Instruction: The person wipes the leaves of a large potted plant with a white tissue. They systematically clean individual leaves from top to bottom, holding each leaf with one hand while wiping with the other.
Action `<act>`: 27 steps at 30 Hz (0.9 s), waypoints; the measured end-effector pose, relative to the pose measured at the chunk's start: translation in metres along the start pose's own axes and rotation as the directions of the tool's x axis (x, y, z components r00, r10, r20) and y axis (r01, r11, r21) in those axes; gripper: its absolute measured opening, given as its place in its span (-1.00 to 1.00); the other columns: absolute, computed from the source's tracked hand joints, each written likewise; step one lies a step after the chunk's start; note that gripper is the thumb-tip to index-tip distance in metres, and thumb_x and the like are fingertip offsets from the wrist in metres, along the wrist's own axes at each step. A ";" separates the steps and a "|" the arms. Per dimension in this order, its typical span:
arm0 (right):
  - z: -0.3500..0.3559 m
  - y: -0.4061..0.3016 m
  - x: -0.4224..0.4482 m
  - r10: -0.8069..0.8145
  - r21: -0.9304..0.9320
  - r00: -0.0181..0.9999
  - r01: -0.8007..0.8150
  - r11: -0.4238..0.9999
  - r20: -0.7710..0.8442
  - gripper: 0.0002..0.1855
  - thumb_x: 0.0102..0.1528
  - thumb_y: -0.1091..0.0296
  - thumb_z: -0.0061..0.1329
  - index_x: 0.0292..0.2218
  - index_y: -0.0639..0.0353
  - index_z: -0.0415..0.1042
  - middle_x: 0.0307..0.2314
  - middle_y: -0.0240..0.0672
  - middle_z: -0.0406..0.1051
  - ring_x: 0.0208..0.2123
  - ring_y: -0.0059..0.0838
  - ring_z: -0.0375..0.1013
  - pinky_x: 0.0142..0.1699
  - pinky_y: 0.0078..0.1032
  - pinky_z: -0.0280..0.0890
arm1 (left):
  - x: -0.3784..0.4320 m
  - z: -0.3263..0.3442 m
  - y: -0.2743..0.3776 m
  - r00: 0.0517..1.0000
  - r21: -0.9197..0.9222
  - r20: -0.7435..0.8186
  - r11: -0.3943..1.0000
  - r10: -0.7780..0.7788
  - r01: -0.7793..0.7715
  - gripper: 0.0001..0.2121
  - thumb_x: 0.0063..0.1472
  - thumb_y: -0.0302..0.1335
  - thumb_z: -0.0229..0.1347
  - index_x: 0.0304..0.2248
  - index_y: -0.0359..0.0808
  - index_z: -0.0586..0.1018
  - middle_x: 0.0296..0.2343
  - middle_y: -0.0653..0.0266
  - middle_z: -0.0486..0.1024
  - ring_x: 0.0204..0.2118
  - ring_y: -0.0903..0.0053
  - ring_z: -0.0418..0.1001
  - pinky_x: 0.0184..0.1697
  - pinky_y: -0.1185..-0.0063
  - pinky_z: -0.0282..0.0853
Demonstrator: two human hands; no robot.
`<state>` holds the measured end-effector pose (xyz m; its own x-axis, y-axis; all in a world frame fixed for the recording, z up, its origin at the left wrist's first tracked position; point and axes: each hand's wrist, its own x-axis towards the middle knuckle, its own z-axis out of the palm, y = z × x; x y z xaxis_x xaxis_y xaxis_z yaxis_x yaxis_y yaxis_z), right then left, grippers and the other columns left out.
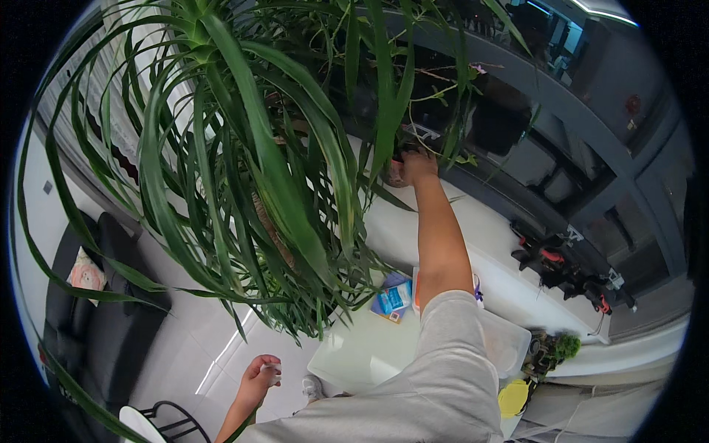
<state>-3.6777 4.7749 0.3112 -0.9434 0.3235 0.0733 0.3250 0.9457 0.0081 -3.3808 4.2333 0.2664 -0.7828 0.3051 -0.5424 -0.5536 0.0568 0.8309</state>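
My left hand [257, 381] is low in the view, above the tiled floor, with its fingers curled around a crumpled white tissue [271, 372]. My right arm stretches far forward to the white windowsill. There, my right hand [419, 166] is at a small reddish container [395, 174], touching its side or rim; the fingertips are partly hidden, so their grip is unclear. Left of that hand, a large potted plant with long strap-like leaves [266, 160] fills much of the view. Thin trailing stems [435, 99] hang near the hand, in front of the dark window.
Below my right arm stands a pale glossy table [354, 343] with a blue packet [395, 297] and a translucent plastic box [507, 340]. Black-and-red items [551, 257] lie along the sill. A dark sofa [111, 326] and a black-framed chair [174, 421] are at left.
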 end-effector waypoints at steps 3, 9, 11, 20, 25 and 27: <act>0.012 0.007 0.015 0.006 -0.026 1.000 -0.005 1.000 0.024 -0.47 -0.10 0.04 0.10 -0.07 -0.09 0.43 -0.10 -0.28 0.38 0.00 -0.24 0.31 0.07 -0.30 0.22 | 0.003 0.003 -0.008 0.997 -0.046 -0.064 0.998 -0.039 0.036 -0.86 0.16 -0.51 -0.08 -0.26 -0.24 0.43 -0.39 0.35 0.41 -0.36 0.60 0.39 -0.36 0.60 0.36; 0.013 0.018 0.017 -0.024 0.069 0.999 0.022 0.997 0.037 -0.49 -0.11 0.05 0.10 -0.08 -0.14 0.45 -0.11 -0.27 0.38 -0.05 -0.22 0.36 0.03 -0.32 0.26 | 0.012 0.017 -0.008 0.998 -0.068 -0.024 0.996 -0.057 0.055 -0.82 0.20 -0.51 -0.10 -0.20 -0.28 0.42 -0.35 0.31 0.41 -0.32 0.59 0.39 -0.32 0.60 0.36; 0.002 0.012 0.010 -0.041 0.073 0.997 0.036 0.997 0.071 -0.49 -0.11 0.04 0.11 -0.07 -0.16 0.46 -0.11 -0.28 0.38 -0.04 -0.23 0.35 0.04 -0.33 0.26 | 0.015 0.023 -0.005 0.997 -0.048 -0.031 0.997 -0.066 0.064 -0.81 0.20 -0.51 -0.10 -0.20 -0.27 0.42 -0.35 0.32 0.41 -0.32 0.59 0.38 -0.31 0.60 0.36; -0.002 -0.006 0.000 -0.029 0.201 0.985 0.063 0.977 -0.169 -0.52 -0.02 0.13 0.01 -0.03 -0.05 0.40 0.00 -0.17 0.30 0.08 -0.14 0.24 0.16 -0.24 0.09 | 0.022 0.021 -0.008 0.996 -0.010 0.001 0.996 -0.087 0.087 -0.81 0.20 -0.52 -0.11 -0.19 -0.26 0.43 -0.33 0.33 0.40 -0.30 0.58 0.38 -0.31 0.59 0.36; 0.005 -0.032 0.020 0.138 0.240 0.986 -0.113 0.964 -0.090 -0.49 0.04 0.06 -0.07 0.01 0.01 0.34 0.07 -0.14 0.20 0.12 -0.13 0.16 0.20 -0.14 -0.04 | 0.018 0.030 -0.003 0.994 -0.010 -0.054 0.995 -0.097 0.097 -0.81 0.19 -0.54 -0.10 -0.20 -0.26 0.43 -0.34 0.33 0.41 -0.30 0.58 0.38 -0.32 0.59 0.36; 0.029 -0.027 0.037 0.223 0.243 0.961 -0.179 0.953 -0.167 -0.51 0.05 0.03 -0.07 -0.03 0.05 0.38 0.04 -0.14 0.22 0.10 -0.13 0.18 0.17 -0.10 -0.03 | 0.022 0.032 0.002 0.991 0.005 -0.072 0.993 -0.114 0.114 -0.82 0.19 -0.54 -0.10 -0.20 -0.25 0.44 -0.35 0.32 0.41 -0.31 0.58 0.39 -0.33 0.59 0.36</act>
<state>-3.7229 4.7623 0.2847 -0.8227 0.5160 0.2385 0.4622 0.8514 -0.2480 -3.3897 4.2706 0.2605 -0.7333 0.2270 -0.6409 -0.6380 0.0959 0.7640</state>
